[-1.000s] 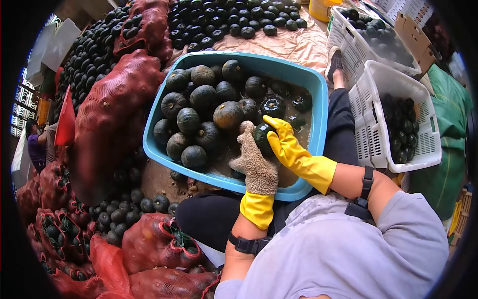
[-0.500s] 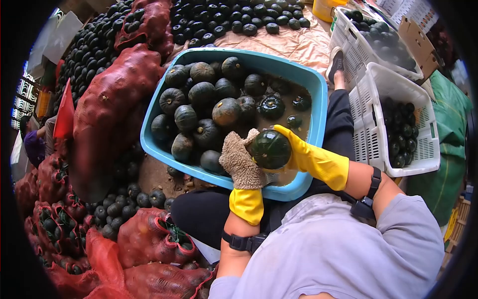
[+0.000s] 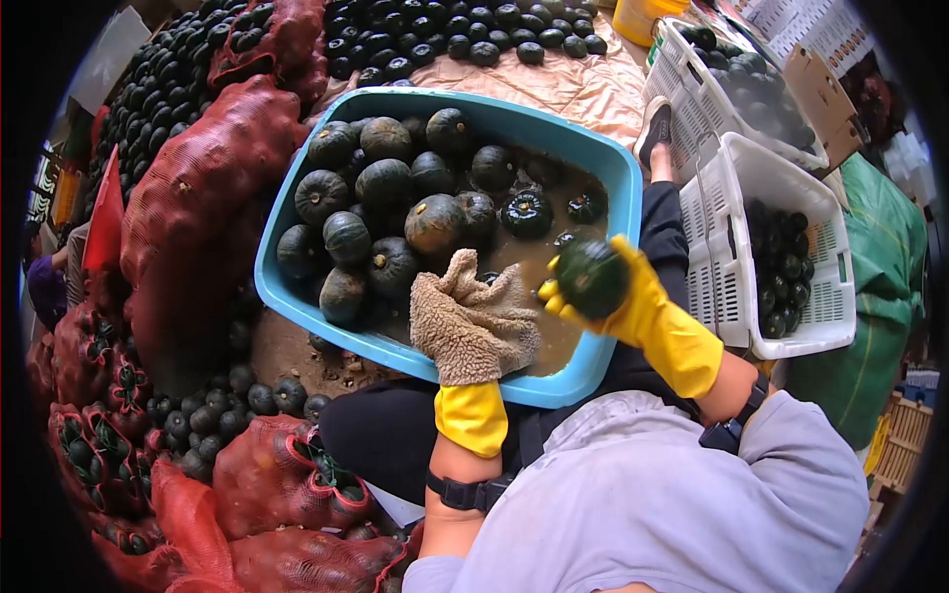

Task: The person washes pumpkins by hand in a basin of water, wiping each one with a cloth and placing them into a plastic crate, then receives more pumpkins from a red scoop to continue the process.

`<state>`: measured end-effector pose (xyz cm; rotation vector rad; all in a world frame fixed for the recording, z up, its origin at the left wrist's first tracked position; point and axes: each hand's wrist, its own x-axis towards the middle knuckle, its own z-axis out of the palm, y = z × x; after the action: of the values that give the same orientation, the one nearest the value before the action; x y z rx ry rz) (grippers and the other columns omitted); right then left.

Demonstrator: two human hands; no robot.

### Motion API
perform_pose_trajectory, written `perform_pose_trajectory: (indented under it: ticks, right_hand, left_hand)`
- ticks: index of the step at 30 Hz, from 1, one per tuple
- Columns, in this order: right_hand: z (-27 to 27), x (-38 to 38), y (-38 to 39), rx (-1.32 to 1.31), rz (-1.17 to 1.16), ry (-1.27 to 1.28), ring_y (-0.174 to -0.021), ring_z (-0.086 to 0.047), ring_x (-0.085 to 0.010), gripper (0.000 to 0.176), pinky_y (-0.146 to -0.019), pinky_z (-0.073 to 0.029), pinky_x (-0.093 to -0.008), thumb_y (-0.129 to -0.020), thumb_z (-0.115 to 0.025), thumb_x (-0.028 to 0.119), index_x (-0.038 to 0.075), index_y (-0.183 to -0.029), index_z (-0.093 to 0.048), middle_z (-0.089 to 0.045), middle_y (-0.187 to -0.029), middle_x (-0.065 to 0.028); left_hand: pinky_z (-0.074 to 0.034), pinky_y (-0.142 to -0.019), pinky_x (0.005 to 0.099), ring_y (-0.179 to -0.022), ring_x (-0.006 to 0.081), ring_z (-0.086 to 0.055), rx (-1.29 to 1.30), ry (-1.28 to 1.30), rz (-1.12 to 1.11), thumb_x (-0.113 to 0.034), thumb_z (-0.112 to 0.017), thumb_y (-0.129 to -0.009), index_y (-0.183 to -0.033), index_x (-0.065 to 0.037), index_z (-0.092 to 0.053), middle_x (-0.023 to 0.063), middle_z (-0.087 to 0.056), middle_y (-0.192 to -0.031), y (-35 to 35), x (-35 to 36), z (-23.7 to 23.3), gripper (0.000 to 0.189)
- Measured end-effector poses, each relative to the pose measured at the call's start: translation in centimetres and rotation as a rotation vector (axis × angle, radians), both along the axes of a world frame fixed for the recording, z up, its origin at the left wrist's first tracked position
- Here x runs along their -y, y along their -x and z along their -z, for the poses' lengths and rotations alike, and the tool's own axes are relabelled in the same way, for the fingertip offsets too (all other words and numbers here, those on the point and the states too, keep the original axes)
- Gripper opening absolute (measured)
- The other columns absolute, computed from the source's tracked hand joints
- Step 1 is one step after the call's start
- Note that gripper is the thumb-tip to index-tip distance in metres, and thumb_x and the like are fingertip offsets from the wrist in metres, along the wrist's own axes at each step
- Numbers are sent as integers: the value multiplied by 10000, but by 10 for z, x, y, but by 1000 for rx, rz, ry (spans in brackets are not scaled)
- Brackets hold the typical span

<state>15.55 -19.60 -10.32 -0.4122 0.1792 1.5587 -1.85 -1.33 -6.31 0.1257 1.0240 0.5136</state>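
My right hand, in a yellow rubber glove, grips a dark green kabocha squash above the right side of the blue tub. The squash looks wet. My left hand wears a brown fleecy mitt over a yellow glove. Its fingers are spread over the tub's near side, apart from the held squash. Inside the tub, many kabocha squashes are piled to the left. To the right, a few wet ones sit in murky brown water.
Right of the tub stand a white crate holding dark squashes and another filled crate behind it. Red mesh sacks lie to the left, with loose squashes on the floor. More squashes cover a sheet at the back.
My right hand has carried the squash to the right, away from the mitt. My left hand has let go of the squash and spread its fingers. The view has shifted slightly.
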Motion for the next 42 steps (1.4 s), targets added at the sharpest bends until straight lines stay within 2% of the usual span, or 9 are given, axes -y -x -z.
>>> perform_pose_trajectory:
  ticks: [7,13,16,22,25,28,34,36,42]
  right_hand:
    - [-25,29,-185,366,884,-625,-1355,-653,-337,864,-1097,-563,-444,-1044,-521,708,3,-1541,-563,-638,-1526,-186]
    - [20,-132,-66,1997,-447,569,-1486,-505,-413,878,-1249,-403,-498,-876,-853,440,137,-1615,-487,-444,-1664,-265]
    - [72,-161,-20,2356,-671,935,-1523,-420,-502,1031,-1267,-379,-523,-798,-912,401,192,-1665,-393,-338,-1717,-284]
    - [80,-132,-63,1468,-429,510,-1398,-587,-336,891,-1154,-490,-440,-754,-954,422,119,-1519,-615,-600,-1494,-245]
    - [26,-73,-31,771,-296,68,-1389,-595,-270,747,-1158,-472,-384,-880,-911,318,125,-1526,-589,-603,-1492,-172]
    - [14,-55,51,1859,-49,71,-1496,-486,-360,784,-1231,-401,-443,-800,-964,299,150,-1480,-604,-504,-1587,-221]
    - [26,-83,35,1717,273,537,-1418,-545,-358,780,-1188,-436,-449,-868,-911,405,72,-1492,-583,-576,-1502,-217]
    - [22,-55,71,1678,167,240,-1431,-533,-344,763,-1203,-419,-438,-868,-918,376,76,-1487,-587,-579,-1498,-203]
    - [25,-87,34,1917,375,501,-1426,-530,-328,719,-1230,-391,-427,-912,-869,281,57,-1515,-547,-591,-1478,-186]
  left_hand:
    - [-584,-632,575,-832,317,-693,-54,-65,-27,-365,-547,-1013,-1072,-131,-707,31,-671,-984,-8,-3,3,290]
    - [-571,-645,294,-688,164,-627,116,-61,-49,-196,-671,-986,-1076,-97,-687,14,-657,-893,-23,3,53,134]
    - [-573,-891,313,-972,226,-686,-436,-1231,415,-163,-748,-907,-1271,-62,-635,58,-675,-1100,-4,18,57,394]
    - [-579,-879,338,-991,247,-714,-284,-731,161,-190,-700,-973,-1175,-45,-678,83,-717,-1092,-21,6,98,249]
    - [-576,-823,341,-965,242,-714,-694,-1359,259,-274,-718,-981,-1120,-52,-702,95,-729,-996,-18,13,71,262]
    - [-587,-883,417,-1058,324,-694,-719,-1756,499,-207,-745,-906,-1234,-77,-662,141,-694,-1122,-14,5,74,363]
    - [-474,-1170,452,-1317,397,-625,-660,-1652,639,-192,-855,-763,-1628,-16,-345,300,-593,-1388,-24,49,65,1020]
    - [-462,-1178,451,-1356,420,-595,-117,-1723,533,-234,-865,-757,-1620,10,-364,253,-601,-1446,10,11,29,1027]
    - [-506,-1101,488,-1224,451,-626,-450,-1785,482,-205,-786,-817,-1576,37,-410,284,-629,-1320,-8,40,42,880]
